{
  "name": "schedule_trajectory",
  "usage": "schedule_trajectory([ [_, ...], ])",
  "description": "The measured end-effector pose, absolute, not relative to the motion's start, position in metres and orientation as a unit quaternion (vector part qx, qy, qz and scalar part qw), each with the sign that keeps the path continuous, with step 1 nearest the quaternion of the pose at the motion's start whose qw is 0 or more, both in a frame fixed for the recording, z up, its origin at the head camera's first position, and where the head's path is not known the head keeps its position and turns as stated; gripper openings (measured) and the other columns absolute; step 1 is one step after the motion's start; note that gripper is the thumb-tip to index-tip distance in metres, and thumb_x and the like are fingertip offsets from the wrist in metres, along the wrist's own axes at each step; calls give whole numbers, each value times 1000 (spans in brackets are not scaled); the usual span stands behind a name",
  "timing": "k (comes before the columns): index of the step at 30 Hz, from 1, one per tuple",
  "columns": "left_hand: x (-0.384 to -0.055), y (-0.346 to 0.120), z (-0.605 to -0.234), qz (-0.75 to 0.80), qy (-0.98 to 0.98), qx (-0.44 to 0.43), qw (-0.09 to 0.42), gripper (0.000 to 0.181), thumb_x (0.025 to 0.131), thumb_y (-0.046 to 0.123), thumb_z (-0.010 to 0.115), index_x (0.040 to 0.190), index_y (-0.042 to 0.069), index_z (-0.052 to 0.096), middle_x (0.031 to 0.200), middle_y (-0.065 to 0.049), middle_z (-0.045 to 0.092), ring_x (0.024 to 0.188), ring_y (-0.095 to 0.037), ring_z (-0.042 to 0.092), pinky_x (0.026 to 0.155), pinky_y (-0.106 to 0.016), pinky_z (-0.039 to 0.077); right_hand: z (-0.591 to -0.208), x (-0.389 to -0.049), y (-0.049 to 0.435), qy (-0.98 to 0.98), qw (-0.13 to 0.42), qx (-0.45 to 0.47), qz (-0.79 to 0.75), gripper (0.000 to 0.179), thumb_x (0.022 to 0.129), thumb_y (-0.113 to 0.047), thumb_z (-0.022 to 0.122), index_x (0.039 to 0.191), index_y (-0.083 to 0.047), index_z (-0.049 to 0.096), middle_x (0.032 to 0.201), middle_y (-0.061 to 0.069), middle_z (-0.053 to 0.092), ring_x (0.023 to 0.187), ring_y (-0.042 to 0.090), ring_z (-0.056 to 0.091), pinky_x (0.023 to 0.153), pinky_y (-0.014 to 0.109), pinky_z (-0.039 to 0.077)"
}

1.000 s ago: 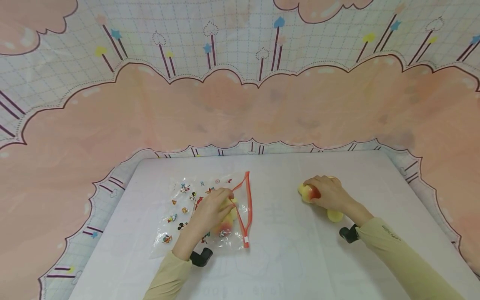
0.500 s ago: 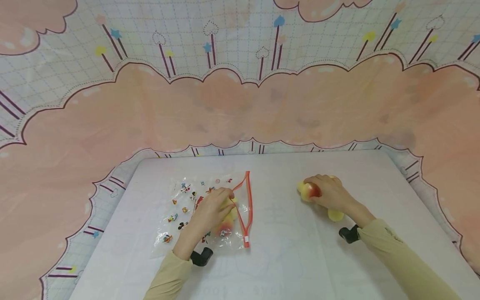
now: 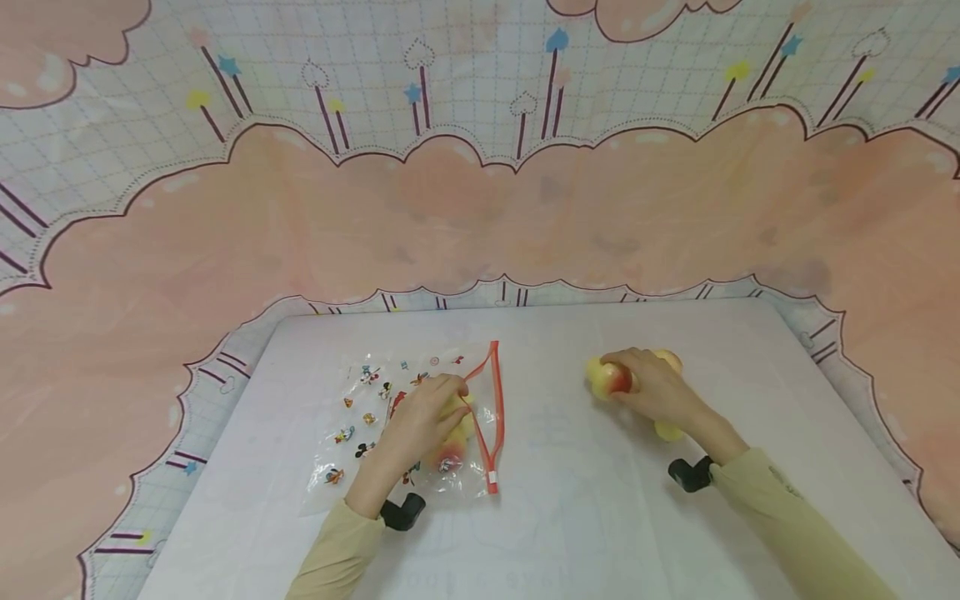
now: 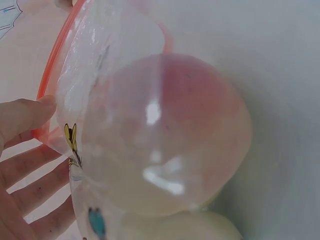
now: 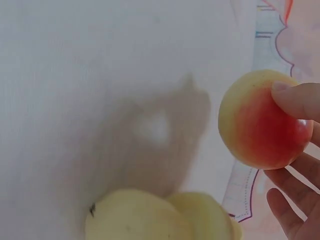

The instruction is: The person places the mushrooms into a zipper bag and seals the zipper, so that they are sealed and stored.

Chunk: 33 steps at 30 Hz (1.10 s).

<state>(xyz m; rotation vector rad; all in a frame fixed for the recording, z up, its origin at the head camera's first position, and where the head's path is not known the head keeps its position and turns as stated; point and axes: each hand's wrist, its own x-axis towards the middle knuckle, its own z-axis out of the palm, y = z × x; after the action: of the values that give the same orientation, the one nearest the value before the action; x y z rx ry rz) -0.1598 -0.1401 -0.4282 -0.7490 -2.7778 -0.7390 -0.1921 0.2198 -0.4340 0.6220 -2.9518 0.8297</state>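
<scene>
In the head view my left hand [image 3: 423,423] pinches the open edge of a clear zip bag [image 3: 330,454] with cartoon prints and an orange zip strip. A pinkish peach [image 4: 170,130] lies inside the bag, with paler yellow fruit [image 4: 180,226] beside it. Over on the right, my right hand [image 3: 654,385] holds a yellow-and-red peach [image 5: 265,120] between thumb and fingers, lifted off the table. Below that hand, several yellow fruits [image 5: 135,215] sit on the table, partly hidden by the hand and wrist in the head view.
A white-covered table [image 3: 555,517] carries everything. Its far edge meets a peach-coloured cloud-print curtain [image 3: 517,225]. Dark wrist camera mounts [image 3: 402,512] stick out below each hand. White tabletop lies between the bag and the fruits.
My right hand has moved slightly left with the peach, away from the other yellow fruits, which show more now. The left hand and the bag have stayed put.
</scene>
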Motion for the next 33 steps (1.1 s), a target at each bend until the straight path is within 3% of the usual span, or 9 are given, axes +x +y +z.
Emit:
schedule_trajectory([
  [9, -159, -141, -427, -255, -932, -248, 73, 18, 87, 16, 70, 103, 10, 62, 102, 0, 66, 90, -16, 58, 79, -34, 52, -445, -184, 202, -921, 8, 203, 332, 51, 80, -11, 76, 127, -7, 57, 129, 13, 60, 124, 36, 50, 109, 55, 32],
  [18, -159, -141, -424, -254, -933, -246, 70, 19, 87, 15, 70, 104, 10, 63, 105, 0, 66, 92, -17, 58, 81, -34, 53, -447, -176, 181, -911, 21, 219, 350, 51, 78, -10, 76, 126, -7, 59, 128, 12, 61, 121, 34, 53, 103, 50, 41],
  [33, -160, -141, -423, -247, -935, -249, 60, 20, 87, 16, 70, 105, 9, 63, 107, -1, 66, 96, -18, 59, 84, -35, 53, -450, -169, 135, -884, 6, 211, 418, 52, 78, -10, 78, 126, -8, 58, 127, 10, 61, 118, 29, 56, 100, 49, 46],
])
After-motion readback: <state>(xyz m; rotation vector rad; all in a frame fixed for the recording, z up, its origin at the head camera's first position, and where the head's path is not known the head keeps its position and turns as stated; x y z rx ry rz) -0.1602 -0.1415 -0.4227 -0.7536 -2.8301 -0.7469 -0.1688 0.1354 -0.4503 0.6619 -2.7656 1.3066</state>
